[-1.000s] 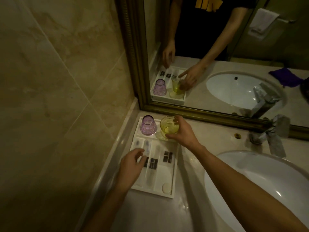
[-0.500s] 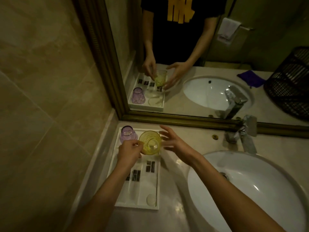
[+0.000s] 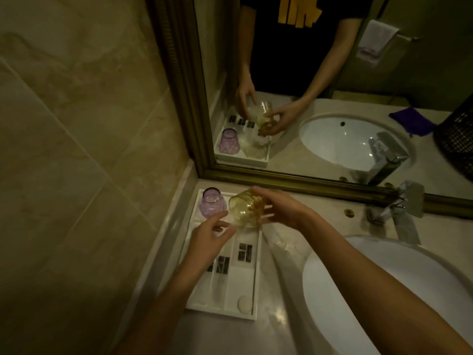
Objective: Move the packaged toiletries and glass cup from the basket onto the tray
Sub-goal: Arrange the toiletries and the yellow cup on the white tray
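Note:
A yellow glass cup (image 3: 245, 208) is tipped on its side above the far end of the white tray (image 3: 222, 312), mouth facing left. My right hand (image 3: 280, 211) grips it around the base. My left hand (image 3: 212, 236) hovers at the cup's mouth with fingers spread; motion blur hides whether they touch the rim. A purple glass (image 3: 213, 202) stands upright in the tray's far left corner. White toiletry packets with dark labels (image 3: 244, 252) lie along the tray, and a round soap (image 3: 244, 304) sits at its near end.
The tray sits in the corner between the tiled wall (image 3: 76, 149) and the gold-framed mirror (image 3: 332, 184). A white sink (image 3: 384, 290) and chrome tap (image 3: 404, 216) are to the right. A black wire basket (image 3: 458, 139) and a purple cloth (image 3: 412, 121) appear only as reflections.
The yellow cup went from my right hand to my left and back to my right, and now lies tipped with its mouth to the left. My left hand has let go.

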{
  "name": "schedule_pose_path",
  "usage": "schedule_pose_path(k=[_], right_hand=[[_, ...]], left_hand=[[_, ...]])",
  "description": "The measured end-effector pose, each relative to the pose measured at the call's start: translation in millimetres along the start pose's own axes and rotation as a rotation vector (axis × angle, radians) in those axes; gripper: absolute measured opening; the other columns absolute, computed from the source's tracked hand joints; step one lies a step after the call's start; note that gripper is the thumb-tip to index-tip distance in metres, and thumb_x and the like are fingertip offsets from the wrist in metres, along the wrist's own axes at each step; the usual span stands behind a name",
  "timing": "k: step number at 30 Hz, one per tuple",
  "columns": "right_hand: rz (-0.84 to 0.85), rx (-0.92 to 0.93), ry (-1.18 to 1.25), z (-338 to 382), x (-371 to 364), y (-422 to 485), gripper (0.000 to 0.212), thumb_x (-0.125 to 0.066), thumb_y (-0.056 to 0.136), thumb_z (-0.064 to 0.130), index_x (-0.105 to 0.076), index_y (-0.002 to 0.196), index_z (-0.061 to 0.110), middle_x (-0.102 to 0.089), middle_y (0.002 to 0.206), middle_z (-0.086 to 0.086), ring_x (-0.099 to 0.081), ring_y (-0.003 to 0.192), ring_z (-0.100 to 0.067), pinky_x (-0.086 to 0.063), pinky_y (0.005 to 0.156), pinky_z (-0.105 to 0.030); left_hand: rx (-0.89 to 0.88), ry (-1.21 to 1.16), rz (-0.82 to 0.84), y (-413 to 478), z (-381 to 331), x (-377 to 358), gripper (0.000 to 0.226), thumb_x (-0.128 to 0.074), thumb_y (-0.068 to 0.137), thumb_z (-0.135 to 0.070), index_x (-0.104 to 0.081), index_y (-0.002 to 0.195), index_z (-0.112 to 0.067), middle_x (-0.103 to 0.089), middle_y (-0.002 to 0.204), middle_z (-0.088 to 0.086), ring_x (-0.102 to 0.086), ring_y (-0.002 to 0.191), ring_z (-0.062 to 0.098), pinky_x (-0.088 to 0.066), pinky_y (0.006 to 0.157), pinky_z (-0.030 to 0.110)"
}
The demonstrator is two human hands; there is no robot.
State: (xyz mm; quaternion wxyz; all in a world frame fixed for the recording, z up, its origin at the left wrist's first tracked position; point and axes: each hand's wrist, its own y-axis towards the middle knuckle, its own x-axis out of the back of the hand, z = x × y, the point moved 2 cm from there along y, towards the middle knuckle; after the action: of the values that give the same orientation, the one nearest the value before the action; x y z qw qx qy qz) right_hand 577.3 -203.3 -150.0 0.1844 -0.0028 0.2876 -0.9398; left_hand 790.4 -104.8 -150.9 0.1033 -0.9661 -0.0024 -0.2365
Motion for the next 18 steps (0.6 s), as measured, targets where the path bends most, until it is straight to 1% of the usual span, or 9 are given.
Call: schedule_pose_path(k=[3, 4, 6, 7, 9, 11, 13, 15, 18], right_hand=[[-0.244, 0.227, -0.383, 19, -3, 7, 0.062, -0.081, 0.082, 0.043, -0.057, 0.134, 0.018, -0.065, 0.125, -0.008, -0.069, 0.107, -0.026, -0.065, 0.081, -0.048], [-0.314, 0.295, -0.554, 24, -4, 9, 0.065, -0.083, 0.082, 0.039, -0.055, 0.135, 0.016, -0.065, 0.126, -0.007, -0.067, 0.107, -0.025, -0.063, 0.084, -0.047], [-0.385, 0.399, -0.872, 25, -7, 14, 0.068, -0.084, 0.080, 0.037, -0.056, 0.136, 0.012, -0.064, 0.129, -0.011, -0.063, 0.113, -0.028, -0.055, 0.093, -0.042], [-0.382, 0.429, -0.971, 24, -10, 16, 0.068, -0.085, 0.079, 0.036, -0.056, 0.136, 0.011, -0.064, 0.130, -0.012, -0.061, 0.115, -0.029, -0.051, 0.094, -0.039], [-0.326, 0.437, -1.077, 18, -16, 20, 0.070, -0.085, 0.078, 0.034, -0.056, 0.138, 0.012, -0.062, 0.134, -0.012, -0.059, 0.119, -0.030, -0.048, 0.096, -0.038], [-0.275, 0.413, -1.156, 14, -23, 23, 0.072, -0.086, 0.077, 0.032, -0.054, 0.140, 0.015, -0.060, 0.137, -0.011, -0.058, 0.122, -0.031, -0.051, 0.097, -0.040], [-0.248, 0.401, -1.217, 10, -30, 28, 0.074, -0.086, 0.077, 0.029, -0.053, 0.141, 0.017, -0.058, 0.138, -0.010, -0.059, 0.121, -0.030, -0.052, 0.096, -0.041], [-0.249, 0.384, -1.265, 7, -33, 32, 0.075, -0.086, 0.077, 0.026, -0.051, 0.143, 0.017, -0.055, 0.139, -0.010, -0.060, 0.119, -0.032, -0.054, 0.094, -0.042], [-0.263, 0.357, -1.285, 5, -34, 35, 0.076, -0.085, 0.077, 0.021, -0.049, 0.144, 0.017, -0.053, 0.140, -0.012, -0.060, 0.118, -0.035, -0.054, 0.094, -0.043]], left_hand=[[-0.135, 0.393, 0.039, -9, 30, -1, 0.057, -0.074, 0.085, -0.030, -0.056, 0.138, -0.018, -0.060, 0.137, 0.004, -0.052, 0.126, 0.021, -0.040, 0.108, 0.036], [-0.167, 0.491, 0.058, -13, 41, -3, 0.060, -0.073, 0.085, -0.032, -0.053, 0.141, -0.019, -0.055, 0.143, 0.006, -0.047, 0.133, 0.022, -0.034, 0.114, 0.038], [-0.204, 0.643, 0.077, -20, 57, -7, 0.063, -0.070, 0.086, -0.037, -0.050, 0.143, -0.022, -0.047, 0.151, 0.005, -0.040, 0.140, 0.022, -0.026, 0.117, 0.036], [-0.211, 0.684, 0.078, -23, 64, -8, 0.063, -0.070, 0.085, -0.038, -0.051, 0.143, -0.023, -0.047, 0.152, 0.005, -0.040, 0.140, 0.023, -0.026, 0.116, 0.036], [-0.220, 0.727, 0.084, -27, 74, -10, 0.063, -0.074, 0.081, -0.037, -0.056, 0.139, -0.021, -0.052, 0.147, 0.009, -0.046, 0.137, 0.028, -0.032, 0.113, 0.041], [-0.242, 0.765, 0.094, -29, 80, -11, 0.063, -0.080, 0.075, -0.035, -0.062, 0.133, -0.019, -0.060, 0.139, 0.012, -0.054, 0.129, 0.033, -0.039, 0.108, 0.046], [-0.254, 0.785, 0.084, -30, 84, -11, 0.063, -0.082, 0.071, -0.035, -0.064, 0.130, -0.019, -0.063, 0.135, 0.012, -0.058, 0.124, 0.034, -0.043, 0.105, 0.050], [-0.257, 0.787, 0.077, -31, 86, -10, 0.062, -0.079, 0.075, -0.036, -0.062, 0.133, -0.021, -0.060, 0.138, 0.010, -0.055, 0.128, 0.033, -0.040, 0.107, 0.050], [-0.230, 0.806, 0.089, -29, 88, -9, 0.063, -0.067, 0.084, -0.042, -0.050, 0.143, -0.026, -0.048, 0.151, 0.005, -0.040, 0.140, 0.028, -0.028, 0.116, 0.046]])
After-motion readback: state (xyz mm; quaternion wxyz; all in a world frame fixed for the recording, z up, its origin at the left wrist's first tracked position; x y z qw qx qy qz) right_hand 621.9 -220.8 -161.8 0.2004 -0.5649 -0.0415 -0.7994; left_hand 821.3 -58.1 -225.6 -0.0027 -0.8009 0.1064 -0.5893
